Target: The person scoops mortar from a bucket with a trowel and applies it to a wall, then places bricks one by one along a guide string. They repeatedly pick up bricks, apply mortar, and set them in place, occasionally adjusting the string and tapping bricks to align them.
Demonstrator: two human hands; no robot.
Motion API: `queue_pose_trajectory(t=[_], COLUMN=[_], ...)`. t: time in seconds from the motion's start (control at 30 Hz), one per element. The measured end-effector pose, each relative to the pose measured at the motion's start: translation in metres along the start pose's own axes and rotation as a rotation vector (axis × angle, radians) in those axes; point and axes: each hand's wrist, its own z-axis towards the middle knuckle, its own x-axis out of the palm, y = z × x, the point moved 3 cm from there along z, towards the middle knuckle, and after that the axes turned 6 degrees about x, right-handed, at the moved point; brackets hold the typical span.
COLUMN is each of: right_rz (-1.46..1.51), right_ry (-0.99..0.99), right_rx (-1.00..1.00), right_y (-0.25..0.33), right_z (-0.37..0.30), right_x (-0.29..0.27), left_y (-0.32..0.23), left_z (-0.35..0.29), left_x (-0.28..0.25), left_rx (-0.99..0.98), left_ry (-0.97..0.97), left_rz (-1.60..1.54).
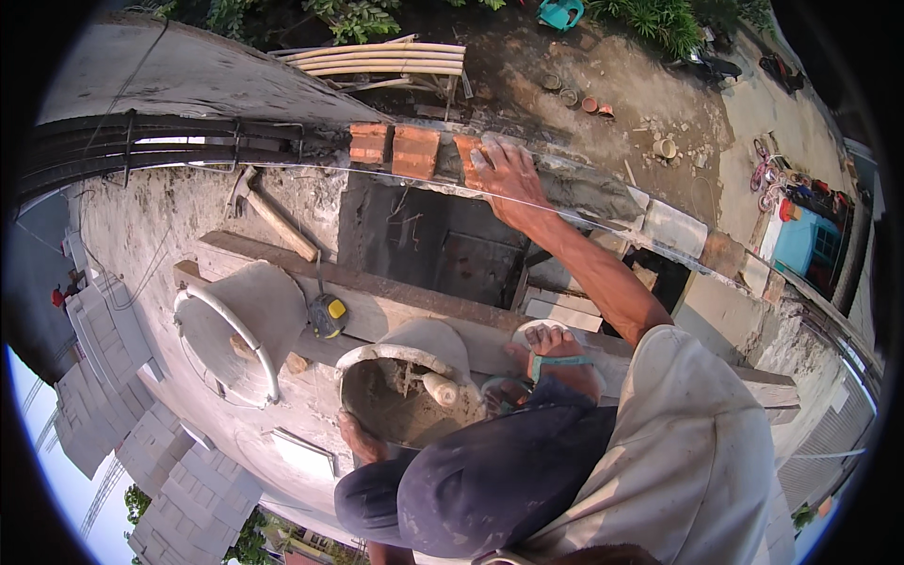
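Note:
My right hand [507, 179] reaches over the wall top and grips an orange brick [464, 151], fingers laid across it. Two more orange bricks [414, 153] sit in the row to its left. A taut string [452, 186] runs along the row and passes by my hand. Down at the near left, my left hand [361, 439] holds the side of a bucket [424, 337]; my knee hides part of that arm. Inside the bucket are grey mortar [381, 400] and a tool with a rounded wooden handle [440, 388], its other end buried.
A second bucket [247, 320], a tape measure [328, 314] and a hammer [273, 215] lie along a wooden plank [405, 299]. My sandalled foot [560, 363] rests there too. Steel bars [85, 155] extend at left. Beyond the wall, the ground lies far below.

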Motion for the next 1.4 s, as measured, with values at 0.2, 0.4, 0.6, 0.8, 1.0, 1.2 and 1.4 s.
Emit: queue_pose_trajectory(t=[0.2,0.4,0.6,0.8,1.0,1.2,1.4], right_rz=[0.083,0.053,-0.003,-0.088,0.412,0.546,0.455], right_ry=[0.017,0.052,0.144,0.066,0.223,0.689,0.733], right_rx=[0.001,0.000,-0.048,-0.207,-0.544,-0.323,-0.202], right_y=[-0.002,-0.008,-0.005,0.033,0.168,0.183,0.119], right_z=[-0.003,-0.008,0.002,0.005,0.007,-0.036,-0.078], right_x=[0.003,0.003,-0.007,-0.003,-0.013,0.007,-0.018], left_y=[0.003,-0.058,-0.096,-0.070,-0.080,-0.040,0.038], left_z=[-0.007,0.036,0.069,0.056,0.059,0.052,0.113], left_x=[0.004,-0.001,-0.005,-0.002,0.001,-0.020,-0.101], left_rx=[-0.007,-0.396,-0.665,-0.665,-0.844,-0.920,-0.592], left_ry=[-0.022,0.000,-0.063,-0.121,-0.123,0.016,-0.958], left_rz=[0.040,-0.405,-0.766,-0.807,-1.037,-1.247,-0.107])
